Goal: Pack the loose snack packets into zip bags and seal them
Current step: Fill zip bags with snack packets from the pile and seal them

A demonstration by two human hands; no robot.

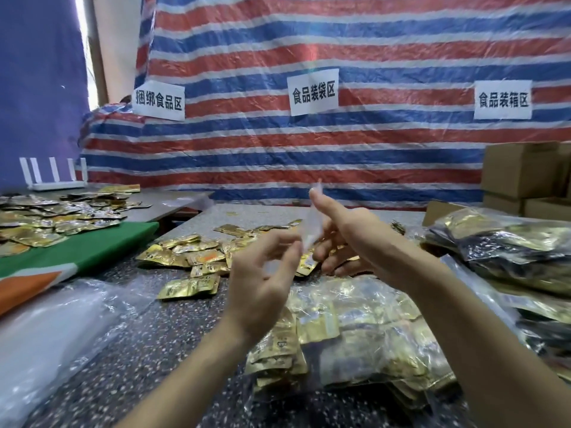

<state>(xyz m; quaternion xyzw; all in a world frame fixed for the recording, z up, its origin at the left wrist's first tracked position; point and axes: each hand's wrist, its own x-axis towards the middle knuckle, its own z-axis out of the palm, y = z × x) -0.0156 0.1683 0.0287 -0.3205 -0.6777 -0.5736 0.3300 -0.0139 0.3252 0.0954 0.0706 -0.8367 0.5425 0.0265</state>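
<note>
You hold an empty clear zip bag (310, 225) raised above the counter (148, 335), between both hands. Your right hand (349, 239) grips its upper part, thumb extended upward along the plastic; your left hand (262, 273) pinches the lower edge between thumb and fingertips. The bag is blurred and nearly transparent, so you cannot tell whether its zip is open.

Directly below your hands lies a filled zip bag (355, 329) of gold snack packets, flat on the speckled counter; whether it is sealed cannot be told. Beyond your hands, loose gold snack packets (188, 257) lie scattered on the counter, some overlapping. To your left, a stack of empty clear bags (55, 329) rests near the counter edge, beside a green and orange board (77, 257). Further left, a second surface carries more loose packets (55, 214), with a white router (55, 177) behind them.

To your right, several filled bags (500, 248) are piled up, dark and gold contents showing through. Behind them stand cardboard boxes (522, 171). A red, white and blue striped tarpaulin (340, 50) forms the backdrop, bearing three white paper signs (313, 95) with printed characters.
</note>
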